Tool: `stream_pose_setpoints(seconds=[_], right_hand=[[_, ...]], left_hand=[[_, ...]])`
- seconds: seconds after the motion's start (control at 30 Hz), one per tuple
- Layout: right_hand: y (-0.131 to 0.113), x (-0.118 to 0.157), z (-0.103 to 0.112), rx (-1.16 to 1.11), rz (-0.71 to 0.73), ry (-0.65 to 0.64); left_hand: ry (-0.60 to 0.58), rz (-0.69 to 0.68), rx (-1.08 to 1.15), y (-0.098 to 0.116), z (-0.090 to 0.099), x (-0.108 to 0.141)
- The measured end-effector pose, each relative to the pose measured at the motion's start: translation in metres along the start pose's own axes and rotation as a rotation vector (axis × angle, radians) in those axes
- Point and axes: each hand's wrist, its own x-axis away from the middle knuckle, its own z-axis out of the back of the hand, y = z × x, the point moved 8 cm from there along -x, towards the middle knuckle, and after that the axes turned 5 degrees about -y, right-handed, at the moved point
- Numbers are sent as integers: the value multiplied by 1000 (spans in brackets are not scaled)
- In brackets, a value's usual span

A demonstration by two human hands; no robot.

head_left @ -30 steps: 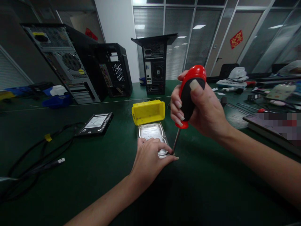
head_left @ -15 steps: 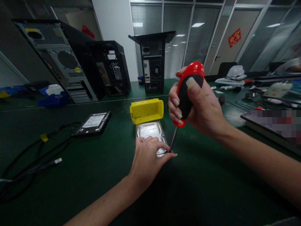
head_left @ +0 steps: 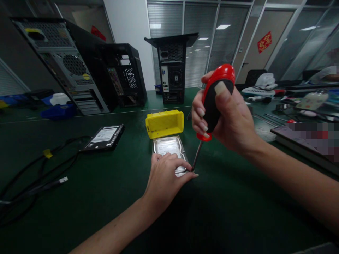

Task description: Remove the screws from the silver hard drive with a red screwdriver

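Right hand [head_left: 234,116] closes around the handle of a red-and-black screwdriver [head_left: 212,106], shaft slanting down to the near right corner of the silver hard drive [head_left: 168,145]. Left hand [head_left: 165,174] lies over the drive, holding it on the counter [head_left: 225,197]; thumb and index finger narrowly parted about the tip. Drive sits just before the yellow bin [head_left: 165,114]; second hard drive [head_left: 104,137] well to the left
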Motion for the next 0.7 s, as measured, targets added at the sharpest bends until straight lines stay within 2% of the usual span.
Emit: stream_pose_setpoints(seconds=[0.17,0.7], right_hand=[[0,0,-4,-45,29,-57],[2,0,-7,-49,32,-84]], left_hand=[[-2,-9,2,0,0,0],[-35,-28,13,2,0,-1]])
